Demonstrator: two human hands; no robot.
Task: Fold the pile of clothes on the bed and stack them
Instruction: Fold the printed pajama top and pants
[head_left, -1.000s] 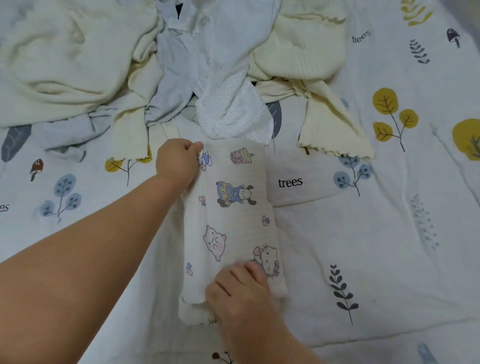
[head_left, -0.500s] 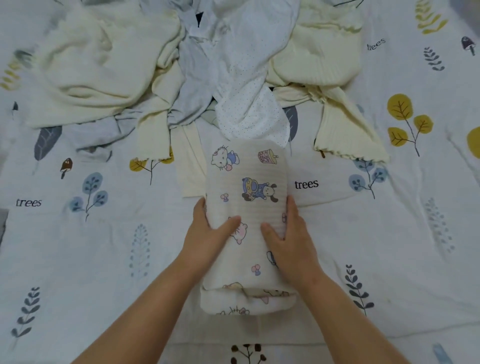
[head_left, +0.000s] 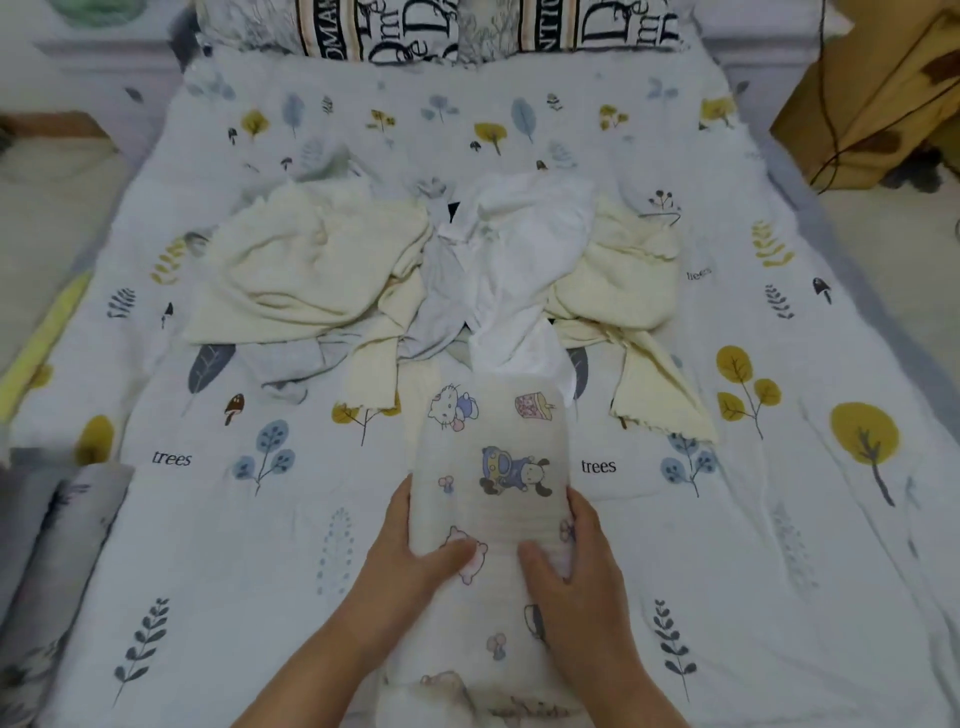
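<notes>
Cartoon-print garment held at both sides on the bed.
It is gripped near its middle by the left hand and right hand, thumbs on top; the unfolded pile of clothes is seen just beyond its far end.

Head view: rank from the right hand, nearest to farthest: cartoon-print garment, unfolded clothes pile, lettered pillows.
1. Cartoon-print garment: held by the right hand at its right edge.
2. Unfolded clothes pile: mid-bed, beyond the garment.
3. Lettered pillows: at the head of the bed, farthest.
</notes>
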